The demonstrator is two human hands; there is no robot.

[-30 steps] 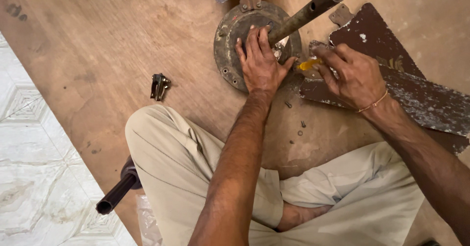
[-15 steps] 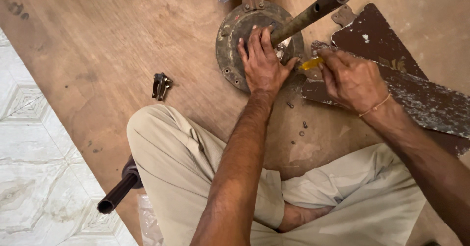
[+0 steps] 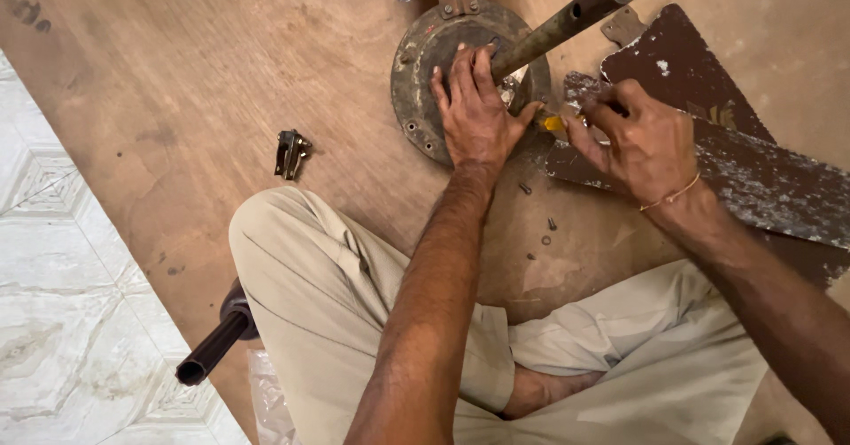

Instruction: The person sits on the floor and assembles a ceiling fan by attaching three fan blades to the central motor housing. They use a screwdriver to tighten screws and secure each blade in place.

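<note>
A rusty round fan motor housing (image 3: 416, 73) lies on a brown wooden board, with a metal rod (image 3: 567, 20) sticking up out of its middle. My left hand (image 3: 478, 117) lies flat on the housing, fingers spread, beside the rod's base. My right hand (image 3: 633, 139) grips a small tool with a yellow handle (image 3: 553, 123), its tip pointing at the housing's right edge. A worn brown fan blade (image 3: 708, 135) runs under my right hand to the right.
Loose screws (image 3: 551, 224) lie on the board near my knees. A small metal clamp (image 3: 290, 154) rests to the left. A dark pipe (image 3: 212, 348) sticks out under my left leg. White patterned floor tiles (image 3: 71, 321) border the board at left.
My right hand has shifted slightly toward the housing with the yellow-handled tool. My left hand stays pressed on the housing.
</note>
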